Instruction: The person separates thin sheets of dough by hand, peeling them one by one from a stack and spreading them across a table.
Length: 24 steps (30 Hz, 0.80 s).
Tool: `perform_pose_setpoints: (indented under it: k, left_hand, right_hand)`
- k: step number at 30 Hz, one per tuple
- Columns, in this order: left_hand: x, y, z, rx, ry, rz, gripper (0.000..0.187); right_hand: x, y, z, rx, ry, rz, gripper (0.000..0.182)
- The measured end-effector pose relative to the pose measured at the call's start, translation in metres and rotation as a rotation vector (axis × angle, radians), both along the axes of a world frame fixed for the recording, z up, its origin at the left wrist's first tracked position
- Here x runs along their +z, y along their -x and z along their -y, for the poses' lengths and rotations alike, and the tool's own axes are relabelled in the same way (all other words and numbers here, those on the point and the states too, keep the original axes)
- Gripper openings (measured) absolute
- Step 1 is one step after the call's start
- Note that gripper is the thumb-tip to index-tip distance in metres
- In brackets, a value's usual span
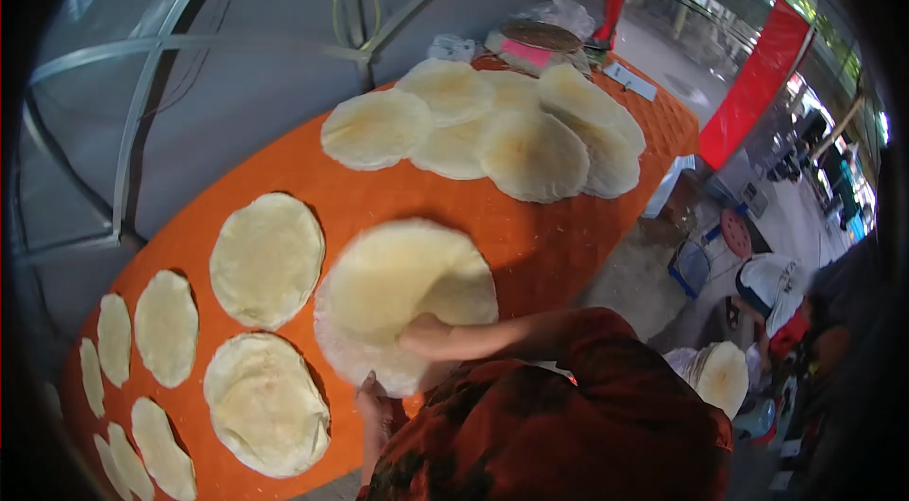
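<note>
A large round flatbread lies in front of me, with what looks like a clear plastic bag around its lower part. My right hand reaches across from the right and rests on or in the bag over the bread. Blur and shadow hide its fingers. Down at the bag's near edge is my left hand, its fingertips closed on the rim. To the left, a flat round bread and a wrinkled one lie on the orange tablecloth.
Several thin breads are spread along the table's left end. A pile of overlapping breads covers the far side, near a round brown tray. A metal-framed grey wall stands behind. On the right are a crouching person and a red stool.
</note>
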<state>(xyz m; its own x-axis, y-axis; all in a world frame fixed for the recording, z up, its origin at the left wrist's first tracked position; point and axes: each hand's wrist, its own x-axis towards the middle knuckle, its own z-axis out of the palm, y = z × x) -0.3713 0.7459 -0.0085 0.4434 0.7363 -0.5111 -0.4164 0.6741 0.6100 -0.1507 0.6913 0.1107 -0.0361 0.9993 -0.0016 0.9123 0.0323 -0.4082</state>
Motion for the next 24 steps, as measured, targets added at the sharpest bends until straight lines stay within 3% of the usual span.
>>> perform_pose_setpoints:
  k: [1, 4, 5, 6, 7, 8, 9, 11, 12, 13, 14, 15, 16, 18, 21, 23, 24]
  left_hand:
    - [-0.001, 0.001, -0.001, -0.020, -0.012, 0.002, 0.040]
    - [-0.002, 0.003, -0.001, -0.054, -0.004, 0.009, 0.041]
    - [0.004, 0.004, 0.001, -0.065, 0.022, 0.011, 0.041]
    - [0.007, 0.003, 0.000, -0.077, 0.046, 0.014, 0.042]
    - [-0.002, 0.005, -0.002, -0.112, 0.029, 0.042, 0.046]
    - [-0.017, 0.010, -0.005, -0.143, 0.017, 0.072, 0.050]
    - [-0.028, 0.012, -0.006, -0.170, 0.007, 0.103, 0.054]
    - [-0.017, 0.009, -0.006, -0.137, 0.057, 0.093, 0.050]
    - [-0.012, 0.009, -0.005, -0.117, 0.081, 0.087, 0.049]
    - [-0.011, 0.010, -0.005, -0.118, 0.088, 0.079, 0.049]
    - [-0.010, 0.010, -0.006, -0.118, 0.092, 0.072, 0.050]
    - [-0.008, 0.009, -0.004, -0.118, 0.095, 0.065, 0.051]
    - [0.010, 0.001, 0.002, -0.106, 0.102, 0.092, 0.052]
    - [0.057, -0.019, 0.017, -0.076, 0.117, 0.142, 0.053]
    - [0.006, 0.001, 0.000, -0.173, 0.073, 0.119, 0.053]
    - [-0.003, 0.002, 0.001, -0.126, 0.019, 0.076, 0.053]
    - [-0.004, 0.006, -0.001, -0.099, -0.010, 0.048, 0.053]
  right_hand:
    - [0.001, 0.003, 0.004, 0.065, 0.032, 0.081, 0.020]
    - [0.014, -0.023, -0.025, -0.423, -0.026, -0.231, 0.020]
    - [0.080, -0.040, -0.018, -0.315, 0.048, -0.060, 0.018]
    - [0.100, -0.063, -0.016, -0.232, -0.034, 0.007, 0.015]
    - [0.180, -0.073, 0.012, -0.246, -0.213, -0.202, 0.013]
    - [0.188, -0.097, 0.017, -0.238, -0.223, -0.185, 0.013]
    - [0.193, -0.126, 0.030, -0.060, -0.501, -0.226, 0.008]
    - [0.235, -0.167, 0.055, -0.105, -0.624, -0.096, 0.014]
    - [0.253, -0.190, 0.068, -0.211, -0.459, -0.314, 0.016]
    - [0.277, -0.209, 0.082, -0.424, -0.222, -0.351, 0.021]
    - [0.279, -0.236, 0.094, -0.463, -0.237, -0.436, 0.025]
    - [0.284, -0.258, 0.103, -0.571, -0.198, -0.421, 0.028]
    - [0.292, -0.280, 0.111, -0.623, -0.131, -0.149, 0.029]
    - [0.256, -0.347, 0.122, -0.662, -0.037, -0.149, 0.031]
    - [0.162, -0.448, 0.144, -0.675, 0.067, -0.149, 0.040]
    - [0.077, -0.476, 0.163, -0.768, -0.322, 0.271, 0.040]
    - [0.043, -0.479, 0.157, -0.817, -0.331, 0.220, 0.039]
